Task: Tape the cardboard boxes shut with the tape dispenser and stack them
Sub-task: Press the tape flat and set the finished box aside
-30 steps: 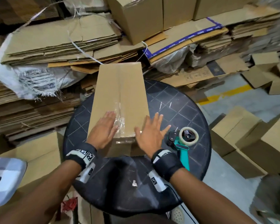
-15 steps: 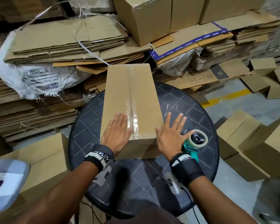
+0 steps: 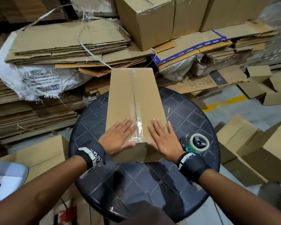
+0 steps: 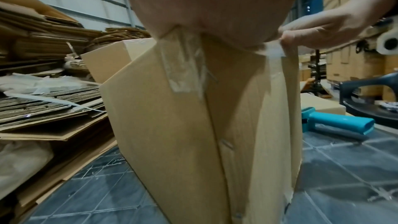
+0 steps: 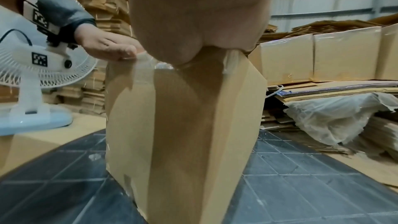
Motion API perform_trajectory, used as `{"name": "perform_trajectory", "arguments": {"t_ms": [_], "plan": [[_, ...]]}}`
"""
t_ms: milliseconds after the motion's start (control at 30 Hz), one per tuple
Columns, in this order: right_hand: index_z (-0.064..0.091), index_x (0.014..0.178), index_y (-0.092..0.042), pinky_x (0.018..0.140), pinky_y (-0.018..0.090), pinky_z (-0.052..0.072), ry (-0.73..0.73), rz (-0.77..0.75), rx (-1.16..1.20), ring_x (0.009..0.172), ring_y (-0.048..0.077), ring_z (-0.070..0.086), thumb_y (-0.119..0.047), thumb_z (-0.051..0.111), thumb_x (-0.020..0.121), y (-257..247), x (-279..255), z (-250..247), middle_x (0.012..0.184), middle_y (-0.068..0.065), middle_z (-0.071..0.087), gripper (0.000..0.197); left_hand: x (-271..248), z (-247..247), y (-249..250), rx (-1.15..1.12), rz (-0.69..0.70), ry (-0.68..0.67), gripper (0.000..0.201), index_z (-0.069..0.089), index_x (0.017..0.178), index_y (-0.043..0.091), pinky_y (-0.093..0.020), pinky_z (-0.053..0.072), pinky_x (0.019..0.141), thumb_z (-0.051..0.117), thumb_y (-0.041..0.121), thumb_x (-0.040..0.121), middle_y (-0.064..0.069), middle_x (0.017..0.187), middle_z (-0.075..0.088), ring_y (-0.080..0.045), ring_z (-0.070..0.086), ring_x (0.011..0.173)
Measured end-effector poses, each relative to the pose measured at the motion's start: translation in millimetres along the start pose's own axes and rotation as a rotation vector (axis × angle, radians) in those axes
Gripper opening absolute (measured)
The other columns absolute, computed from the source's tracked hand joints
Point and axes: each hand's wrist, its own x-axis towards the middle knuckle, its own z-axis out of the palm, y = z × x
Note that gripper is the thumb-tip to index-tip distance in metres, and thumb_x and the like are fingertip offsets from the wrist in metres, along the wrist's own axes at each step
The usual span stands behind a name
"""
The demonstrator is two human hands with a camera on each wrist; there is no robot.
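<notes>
Lengthwise, the cardboard box (image 3: 136, 108) runs from 6 toward 12 o'clock across the round dark bench (image 3: 193, 120), its taped centre seam following that long axis. Plain brown, no readable print; glossy clear tape wrinkles near the close end. The left hand (image 3: 118, 137) and right hand (image 3: 164, 138) lie flat with straight fingers on its top, either side of the seam, gripping nothing. At 3 o'clock lies the teal tape dispenser (image 3: 196, 143).

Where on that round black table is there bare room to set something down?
Bare table lies between the box's near end and the table's near rim, and in a strip left of the box. Right of the box it is crowded: the tape dispenser lies beside the right hand.
</notes>
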Motion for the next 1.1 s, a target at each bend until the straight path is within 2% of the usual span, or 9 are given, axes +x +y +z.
{"name": "perform_trajectory", "arguments": {"t_ms": [133,233,300,433,567,767,867,1000,1100], "plan": [[0.044,0.149,-0.010,0.114,0.056,0.027,-0.024,-0.078,-0.070,0.147,0.028,0.025,-0.059,0.020,0.101,9.4,7.0,3.3,0.156,0.017,0.037,0.073,0.9,12.9,-6.5,0.060,0.082,0.125,0.088,0.034,0.153,0.011,-0.048,0.036,0.114,0.013,0.074,0.096,-0.016,0.157,0.037,-0.031,0.038,0.144],[0.037,0.152,-0.009,0.117,0.056,0.023,-0.006,-0.140,-0.045,0.148,0.033,0.030,-0.060,0.037,0.098,14.5,6.8,3.0,0.159,0.018,0.033,0.074,-3.6,18.6,-3.2,0.036,0.069,0.233,0.087,0.049,0.145,0.008,-0.045,0.041,0.111,0.015,0.072,0.097,-0.013,0.149,0.049,-0.028,0.047,0.138],[0.044,0.145,-0.012,0.113,0.057,0.033,0.038,-0.154,-0.015,0.140,0.033,0.041,-0.069,0.034,0.096,14.4,9.6,-5.0,0.153,0.017,0.042,0.076,-9.7,17.6,-0.2,-0.008,0.001,0.312,0.086,0.057,0.138,0.006,-0.044,0.043,0.111,0.019,0.072,0.097,-0.012,0.143,0.056,-0.027,0.053,0.133],[0.058,0.117,-0.019,0.092,0.048,0.039,0.155,-0.129,0.026,0.113,0.026,0.051,-0.080,0.027,0.090,11.3,25.7,-14.0,0.125,0.007,0.054,0.074,-16.1,26.7,9.3,-0.323,-0.341,0.619,0.067,0.065,0.127,0.003,-0.048,0.043,0.109,0.026,0.053,0.105,-0.013,0.133,0.064,-0.027,0.059,0.126],[0.060,0.113,-0.018,0.089,0.045,0.036,0.186,-0.088,0.026,0.110,0.027,0.050,-0.080,0.031,0.088,10.7,29.3,-4.9,0.122,0.008,0.054,0.073,-6.1,33.9,31.5,-0.591,-0.686,0.910,0.042,0.069,0.118,-0.002,-0.041,0.043,0.108,0.043,0.024,0.099,-0.018,0.131,0.064,-0.030,0.060,0.124],[0.060,0.115,-0.017,0.089,0.046,0.037,0.193,-0.098,0.013,0.111,0.029,0.051,-0.076,0.034,0.090,10.6,30.0,0.6,0.126,0.008,0.054,0.069,11.5,35.8,51.4,-0.863,-1.085,1.271,0.035,0.057,0.128,-0.005,-0.023,0.045,0.099,0.038,0.006,0.100,-0.021,0.122,0.063,-0.025,0.059,0.110],[0.061,0.117,-0.016,0.092,0.047,0.039,0.217,-0.143,-0.003,0.119,0.033,0.052,-0.074,0.034,0.092,12.3,30.7,4.3,0.131,0.011,0.055,0.069,22.9,33.0,60.2,-1.010,-1.327,1.376,0.046,0.048,0.136,-0.002,-0.042,0.050,0.090,0.032,0.023,0.101,-0.016,0.111,0.062,-0.030,0.058,0.099],[0.058,0.126,-0.014,0.100,0.053,0.040,0.153,-0.214,0.001,0.131,0.036,0.046,-0.071,0.027,0.097,12.8,34.1,4.7,0.142,0.016,0.051,0.071,38.3,38.5,80.4,-1.032,-1.518,1.306,0.068,0.025,0.153,0.002,-0.049,0.038,0.109,0.032,0.041,0.098,-0.022,0.143,0.044,-0.042,0.047,0.125],[0.054,0.134,-0.013,0.104,0.055,0.039,0.085,-0.247,0.011,0.135,0.036,0.044,-0.069,0.021,0.099,13.0,34.6,4.6,0.147,0.017,0.048,0.073,47.5,37.8,108.9,-0.931,-1.520,1.146,0.084,0.004,0.156,-0.006,-0.033,0.007,0.123,0.032,0.048,0.097,-0.026,0.162,0.015,-0.038,0.020,0.148]]}}
